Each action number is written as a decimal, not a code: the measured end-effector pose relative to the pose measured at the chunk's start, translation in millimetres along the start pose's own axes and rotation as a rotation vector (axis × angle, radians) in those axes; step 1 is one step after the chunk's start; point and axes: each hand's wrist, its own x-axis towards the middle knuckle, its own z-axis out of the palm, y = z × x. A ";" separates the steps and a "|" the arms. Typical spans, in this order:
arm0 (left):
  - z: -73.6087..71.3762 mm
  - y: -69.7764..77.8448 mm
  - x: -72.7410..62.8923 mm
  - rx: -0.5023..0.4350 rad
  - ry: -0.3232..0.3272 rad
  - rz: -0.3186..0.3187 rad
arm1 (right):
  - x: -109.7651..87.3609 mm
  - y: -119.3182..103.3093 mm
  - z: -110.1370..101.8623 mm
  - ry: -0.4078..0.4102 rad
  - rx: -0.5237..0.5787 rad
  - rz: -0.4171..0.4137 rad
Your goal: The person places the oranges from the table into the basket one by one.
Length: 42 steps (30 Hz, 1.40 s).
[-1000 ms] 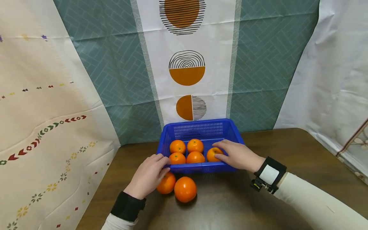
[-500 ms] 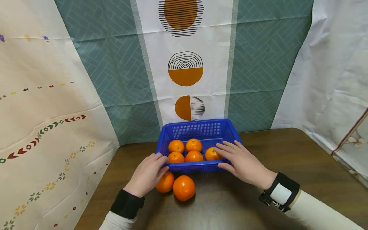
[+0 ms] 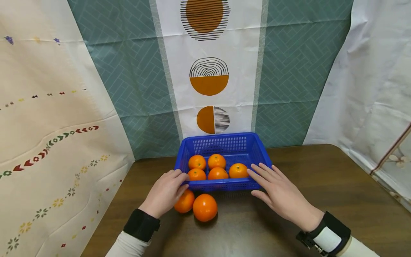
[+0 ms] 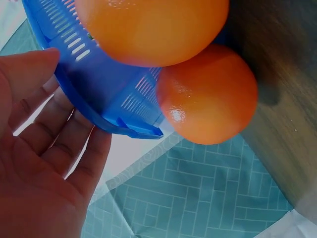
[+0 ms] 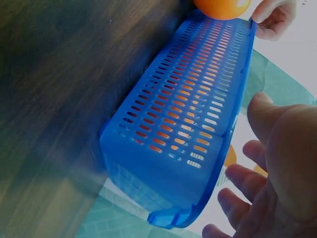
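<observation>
Blue rectangular perforated plastic basket (image 3: 224,181): sits on the dark brown wooden bench (image 3: 253,228), long side toward the person.
Left hand (image 3: 165,192): grip pinching the basket's near left rim between thumb and fingers; probably a good anchor if the pressure is light, since squeezing hard could tip the corner.
Right hand (image 3: 282,191): grip spread and holding nothing, just beside the near right corner; thumb apart from the rim.
Five glossy round orange fruits (image 3: 238,171): inside the basket, two behind, three along the near wall.
Left loose round orange fruit (image 3: 184,202): on the bench, partly under the left hand; contact with the basket hard to tell.
Right loose round orange fruit (image 3: 205,207): just beside it, likely to roll; best cupped from both sides and lifted above the rim.
</observation>
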 end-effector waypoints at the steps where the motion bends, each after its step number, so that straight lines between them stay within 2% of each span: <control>1: 0.0 -0.4 -0.3 0.000 0.002 0.003 | -1.0 -0.1 0.1 0.002 -0.002 0.004; 17: -6.4 -4.2 -0.8 0.012 0.040 0.036 | 3.3 -1.8 6.6 0.044 0.000 0.026; 22: -7.5 -4.2 -1.4 0.004 0.042 0.023 | 7.2 -1.1 6.8 0.071 0.005 0.039; 35: -1.7 0.1 -1.8 -0.003 0.048 0.008 | 8.9 5.1 8.0 0.215 -0.040 0.033; 42: 3.3 4.4 -5.5 -0.008 0.028 -0.018 | 8.3 8.6 13.6 0.227 -0.032 0.055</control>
